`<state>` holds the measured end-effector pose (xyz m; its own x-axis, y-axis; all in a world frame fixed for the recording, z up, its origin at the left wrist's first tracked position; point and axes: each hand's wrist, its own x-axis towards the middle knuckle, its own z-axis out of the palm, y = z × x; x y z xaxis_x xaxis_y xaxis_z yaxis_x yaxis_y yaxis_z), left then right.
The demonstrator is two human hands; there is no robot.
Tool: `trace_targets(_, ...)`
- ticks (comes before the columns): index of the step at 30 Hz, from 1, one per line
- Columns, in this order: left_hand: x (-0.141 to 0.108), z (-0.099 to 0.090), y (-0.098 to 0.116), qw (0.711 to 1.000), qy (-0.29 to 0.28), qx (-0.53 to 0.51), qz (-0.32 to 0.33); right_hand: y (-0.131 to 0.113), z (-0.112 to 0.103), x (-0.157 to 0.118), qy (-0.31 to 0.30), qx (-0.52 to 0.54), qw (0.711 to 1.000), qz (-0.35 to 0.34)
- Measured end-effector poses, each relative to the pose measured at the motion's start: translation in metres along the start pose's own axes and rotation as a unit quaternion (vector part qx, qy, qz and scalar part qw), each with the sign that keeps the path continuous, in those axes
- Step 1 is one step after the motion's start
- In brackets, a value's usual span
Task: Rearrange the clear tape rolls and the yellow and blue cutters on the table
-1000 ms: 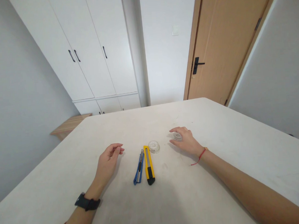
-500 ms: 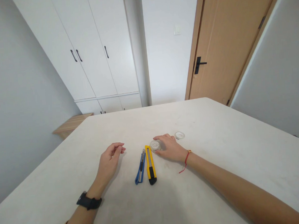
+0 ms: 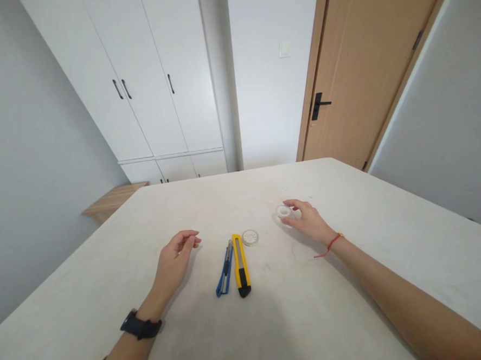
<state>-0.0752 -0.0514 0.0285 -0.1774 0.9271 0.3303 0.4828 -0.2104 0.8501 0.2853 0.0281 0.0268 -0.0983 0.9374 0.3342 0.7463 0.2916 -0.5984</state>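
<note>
My right hand (image 3: pixel 307 219) has its thumb and fingers around the rim of a small clear tape roll (image 3: pixel 284 211), held at or just above the table; I cannot tell which. A second round clear roll (image 3: pixel 250 237) with a whitish, patterned middle lies flat on its own. Just left of it is a yellow utility knife (image 3: pixel 241 264) with a black slider and end. Beside that lies a slimmer blue utility knife (image 3: pixel 225 270), tilted slightly. My left hand (image 3: pixel 178 257) rests on the table left of the knives, thumb against curled fingers, with nothing visible in it.
The white table (image 3: pixel 108 275) fills the foreground. Beyond its far edge stand white cupboards (image 3: pixel 156 71) and a wooden door (image 3: pixel 356 69). A low wooden surface (image 3: pixel 113 199) sits at the back left. Tiny specks lie behind my right hand.
My right hand has let go of the roll beside the yellow knife and moved right and away to grip the other roll. My left hand and both knives stay in place.
</note>
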Motion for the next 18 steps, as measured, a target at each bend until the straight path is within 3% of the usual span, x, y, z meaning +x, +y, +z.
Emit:
trace_targets(5,0.000,0.000,0.000,1.000,0.000,0.008,-0.008,0.025,-0.001,0.000,0.002,0.047,0.997,0.061)
trace_targets(18,0.000,0.000,0.001,1.000,0.001,0.011,-0.015,0.031,0.007,-0.001,0.004,0.022,0.999,0.035)
